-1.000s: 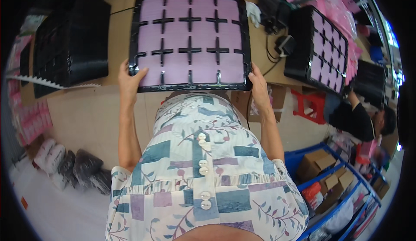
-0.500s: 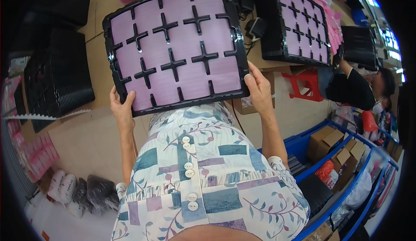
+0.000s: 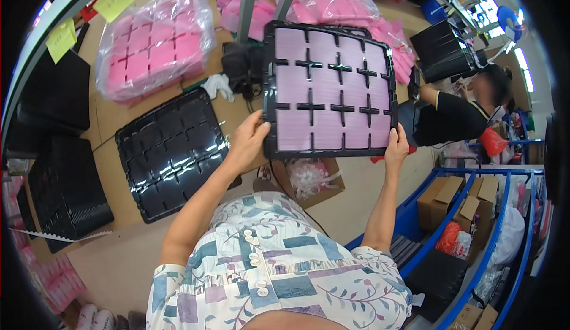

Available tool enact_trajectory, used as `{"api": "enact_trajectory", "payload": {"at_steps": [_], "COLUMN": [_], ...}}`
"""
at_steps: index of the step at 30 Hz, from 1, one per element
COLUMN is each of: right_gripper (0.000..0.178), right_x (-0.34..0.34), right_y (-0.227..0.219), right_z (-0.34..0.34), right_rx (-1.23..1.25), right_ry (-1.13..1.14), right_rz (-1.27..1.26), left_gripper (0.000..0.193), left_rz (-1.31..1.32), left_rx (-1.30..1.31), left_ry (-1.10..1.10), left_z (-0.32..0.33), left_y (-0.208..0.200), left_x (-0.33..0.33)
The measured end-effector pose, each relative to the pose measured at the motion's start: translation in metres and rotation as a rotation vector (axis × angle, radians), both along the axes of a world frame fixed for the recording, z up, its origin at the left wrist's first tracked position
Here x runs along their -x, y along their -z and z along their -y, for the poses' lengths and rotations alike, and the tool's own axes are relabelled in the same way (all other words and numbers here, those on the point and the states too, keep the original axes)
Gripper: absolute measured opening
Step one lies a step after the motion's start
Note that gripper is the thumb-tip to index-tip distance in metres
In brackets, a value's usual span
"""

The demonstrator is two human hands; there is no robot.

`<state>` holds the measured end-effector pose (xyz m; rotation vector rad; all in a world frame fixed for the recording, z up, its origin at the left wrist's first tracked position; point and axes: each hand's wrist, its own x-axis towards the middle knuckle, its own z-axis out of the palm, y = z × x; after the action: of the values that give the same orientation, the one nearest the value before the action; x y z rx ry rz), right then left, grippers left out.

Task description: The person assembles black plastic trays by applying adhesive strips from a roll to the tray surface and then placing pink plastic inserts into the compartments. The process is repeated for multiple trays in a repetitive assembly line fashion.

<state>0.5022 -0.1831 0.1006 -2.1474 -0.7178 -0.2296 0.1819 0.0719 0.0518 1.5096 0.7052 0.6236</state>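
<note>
With both hands I hold a black plastic tray [image 3: 269,86], its shallow compartments split by cross-shaped dividers and filled with lilac sheets [image 3: 325,86]. The fingers of my left hand [image 3: 249,139] are closed on its lower left corner. My right hand [image 3: 398,146] grips the lower right corner. The tray is raised and tilted toward me, above the right part of the table; another black tray's edge [image 3: 353,31] peeks out behind it. To the left, a glossy black tray [image 3: 172,152] without sheets lies on the table.
A plastic-wrapped stack of pink-filled trays [image 3: 154,48] stands at the back left, near white gloves [image 3: 218,86]. Black tray stacks [image 3: 68,190] line the far left. Grey metal posts [image 3: 248,6] rise at the back. A co-worker [image 3: 454,116] and blue shelving [image 3: 436,226] are to the right.
The lilac-filled tray has moved right, still in both hands. My view has shifted, bringing the black tray without sheets and the wrapped pink stack into sight.
</note>
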Motion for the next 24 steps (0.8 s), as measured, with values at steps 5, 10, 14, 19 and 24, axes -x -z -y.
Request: {"api": "enact_trajectory", "payload": {"at_steps": [5, 10, 14, 19, 24], "right_gripper": [0.031, 0.032, 0.035, 0.040, 0.039], "right_x": [-0.067, -0.113, -0.105, -0.093, -0.095], "right_y": [0.014, 0.039, 0.023, 0.006, 0.003], "right_z": [-0.012, -0.034, -0.061, -0.056, -0.047], "right_rx": [0.082, 0.253, -0.082, 0.101, 0.141], "right_ry": [-0.054, -0.042, -0.182, -0.217, -0.197], "right_rz": [0.170, 0.554, 0.004, 0.013, 0.000], "left_gripper": [0.058, 0.072, 0.070, 0.069, 0.067], "left_rz": [-0.147, -0.135, -0.232, -0.321, -0.330], "left_rx": [-0.089, -0.299, -0.579, -0.711, -0.743], "left_ry": [0.075, -0.008, -0.073, -0.060, -0.055], "left_z": [-0.018, -0.013, 0.003, 0.021, 0.017], "left_y": [0.002, -0.014, -0.015, -0.022, -0.012], "left_x": [-0.052, -0.049, -0.040, -0.024, -0.036]}}
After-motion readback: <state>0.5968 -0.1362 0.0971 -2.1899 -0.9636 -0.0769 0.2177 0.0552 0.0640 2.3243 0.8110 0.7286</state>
